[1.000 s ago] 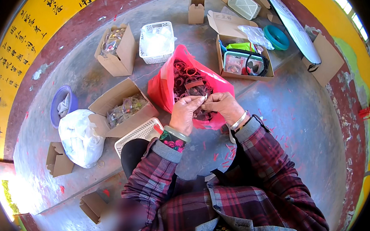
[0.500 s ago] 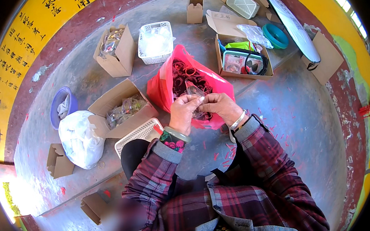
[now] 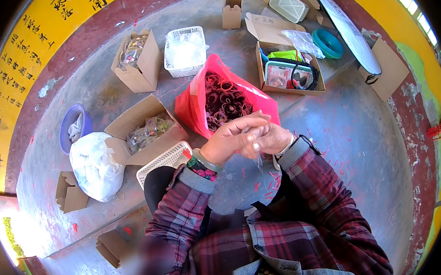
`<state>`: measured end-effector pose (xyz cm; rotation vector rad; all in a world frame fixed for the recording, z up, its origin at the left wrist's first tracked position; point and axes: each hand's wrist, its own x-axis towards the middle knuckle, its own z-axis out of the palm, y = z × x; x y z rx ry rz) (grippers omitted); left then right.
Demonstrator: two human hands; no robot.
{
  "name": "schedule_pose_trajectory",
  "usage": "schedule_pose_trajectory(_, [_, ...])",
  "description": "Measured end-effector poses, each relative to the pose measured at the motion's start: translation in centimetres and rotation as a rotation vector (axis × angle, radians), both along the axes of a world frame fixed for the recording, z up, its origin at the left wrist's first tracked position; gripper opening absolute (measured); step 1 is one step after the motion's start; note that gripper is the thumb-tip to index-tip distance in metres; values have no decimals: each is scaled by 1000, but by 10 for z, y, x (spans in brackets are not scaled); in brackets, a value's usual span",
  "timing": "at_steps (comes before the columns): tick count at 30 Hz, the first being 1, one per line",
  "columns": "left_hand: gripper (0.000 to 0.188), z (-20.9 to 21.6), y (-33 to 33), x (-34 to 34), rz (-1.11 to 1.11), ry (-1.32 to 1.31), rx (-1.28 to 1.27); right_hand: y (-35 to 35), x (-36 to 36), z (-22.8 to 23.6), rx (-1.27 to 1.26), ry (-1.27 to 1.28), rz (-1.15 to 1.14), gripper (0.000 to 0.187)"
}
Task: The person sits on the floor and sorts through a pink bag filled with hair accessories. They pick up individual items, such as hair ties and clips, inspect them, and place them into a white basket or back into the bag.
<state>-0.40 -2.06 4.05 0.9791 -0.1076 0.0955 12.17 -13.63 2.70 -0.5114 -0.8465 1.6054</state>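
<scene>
My left hand [image 3: 224,141] and my right hand [image 3: 272,138] meet in front of the red plastic bag [image 3: 190,108], fingers overlapping. Both are closed on a small clear plastic bag [image 3: 259,161]. Only a thin, see-through end of it hangs below my fingers; the rest is hidden in my grip. The red bag stands with its mouth spread wide. Inside lies a heap of dark red and pink rings [image 3: 226,97], like bangles or hair ties. My fingers hide the bag's near edge.
An open carton [image 3: 147,106] of clear packets and a cream basket [image 3: 163,161] lie to the left, beside a white sack [image 3: 97,169]. Farther off stand a tall carton [image 3: 145,71], a white basket [image 3: 185,68] and a carton [image 3: 299,87] holding a clear box. Red scraps litter the floor.
My hands have drawn slightly nearer and down, from a fingertip pinch to overlapping fingers. The clear bag, which showed above the rings, now mostly disappears inside my hands.
</scene>
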Motion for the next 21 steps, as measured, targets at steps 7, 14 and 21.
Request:
schedule_pose_trajectory(7, [47, -4, 10, -8, -106, -36, 84, -1, -10, 15, -152, -75, -44, 13])
schedule_pose_trajectory(14, [50, 17, 10, -8, -212, -117, 281, -6, -5, 9, -83, -186, 35, 21])
schedule_pose_trajectory(21, [22, 1, 8, -5, 14, -205, 144, -1, -8, 16, -50, -122, 32, 26])
